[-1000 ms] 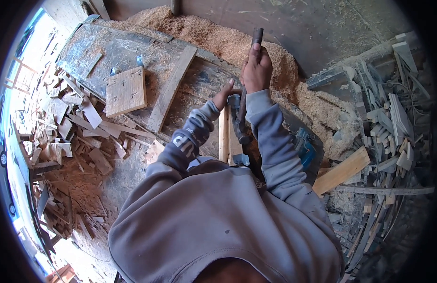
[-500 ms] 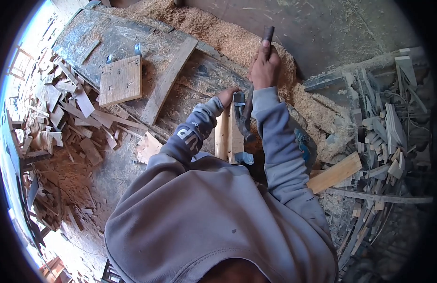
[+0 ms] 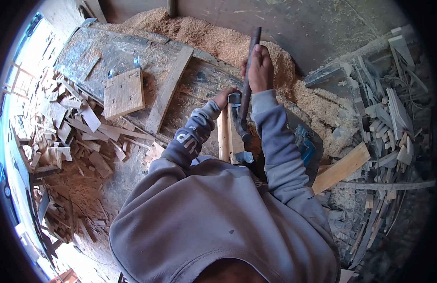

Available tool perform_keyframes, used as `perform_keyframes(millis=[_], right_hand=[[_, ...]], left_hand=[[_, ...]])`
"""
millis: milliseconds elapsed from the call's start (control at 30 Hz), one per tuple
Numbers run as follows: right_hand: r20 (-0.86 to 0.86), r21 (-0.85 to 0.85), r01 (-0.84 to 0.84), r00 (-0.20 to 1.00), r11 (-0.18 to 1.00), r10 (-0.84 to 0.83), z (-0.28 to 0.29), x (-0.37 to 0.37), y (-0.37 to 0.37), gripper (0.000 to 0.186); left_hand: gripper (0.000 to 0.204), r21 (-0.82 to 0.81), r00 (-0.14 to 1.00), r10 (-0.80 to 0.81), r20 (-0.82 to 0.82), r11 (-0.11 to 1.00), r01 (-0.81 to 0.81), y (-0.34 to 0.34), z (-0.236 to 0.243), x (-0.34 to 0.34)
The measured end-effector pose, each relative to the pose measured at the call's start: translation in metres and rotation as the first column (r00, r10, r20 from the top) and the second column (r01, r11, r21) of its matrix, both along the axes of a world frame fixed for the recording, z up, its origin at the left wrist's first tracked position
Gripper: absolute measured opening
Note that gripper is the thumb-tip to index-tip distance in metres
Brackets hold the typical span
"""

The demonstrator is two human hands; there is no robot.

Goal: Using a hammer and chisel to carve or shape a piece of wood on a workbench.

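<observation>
Dusty workbench point(image 3: 110, 56) strewn with sawdust, square board point(image 3: 124, 93) lying on it. Upright wooden plank point(image 3: 224, 137) at bench edge. Right hand point(image 3: 260, 70) fisted round dark bar handle point(image 3: 247, 85). Left hand point(image 3: 224, 98) touches plank top; finger state hidden.

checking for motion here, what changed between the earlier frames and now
The right hand kept its grip on the dark hammer handle and shifted only slightly against the sawdust pile. The left hand stayed on top of the upright wooden piece. Nothing was picked up or released; the square board lies as before.
</observation>
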State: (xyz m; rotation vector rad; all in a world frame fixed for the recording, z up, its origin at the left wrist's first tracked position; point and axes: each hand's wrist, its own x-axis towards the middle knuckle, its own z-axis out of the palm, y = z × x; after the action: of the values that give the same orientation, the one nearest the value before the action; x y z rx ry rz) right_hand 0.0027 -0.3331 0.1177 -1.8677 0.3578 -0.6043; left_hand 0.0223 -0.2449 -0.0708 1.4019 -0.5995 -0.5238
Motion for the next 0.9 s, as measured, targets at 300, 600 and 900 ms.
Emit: perform_keyframes(millis=[300,600,900], right_hand=[[-0.678,-0.471,-0.329,0.728,0.819,-0.097,-0.204,-0.233,-0.115,0.037],[-0.706,-0.459,-0.400,0.707,0.794,-0.052,-0.194,-0.306,-0.045,0.047],[-0.570,-0.127,0.062,0.812,0.990,-0.124,-0.223,-0.327,-0.061,0.034]], left_hand=[[0.034,-0.388,0.815,-0.185,-0.549,0.920,-0.052,-0.008,-0.040,0.006],[0.027,-0.025,0.949,0.280,-0.143,0.958,-0.286,-0.032,-0.148,0.018],[0.027,0.122,0.966,0.259,-0.009,0.959,-0.256,-0.013,-0.101,0.011]])
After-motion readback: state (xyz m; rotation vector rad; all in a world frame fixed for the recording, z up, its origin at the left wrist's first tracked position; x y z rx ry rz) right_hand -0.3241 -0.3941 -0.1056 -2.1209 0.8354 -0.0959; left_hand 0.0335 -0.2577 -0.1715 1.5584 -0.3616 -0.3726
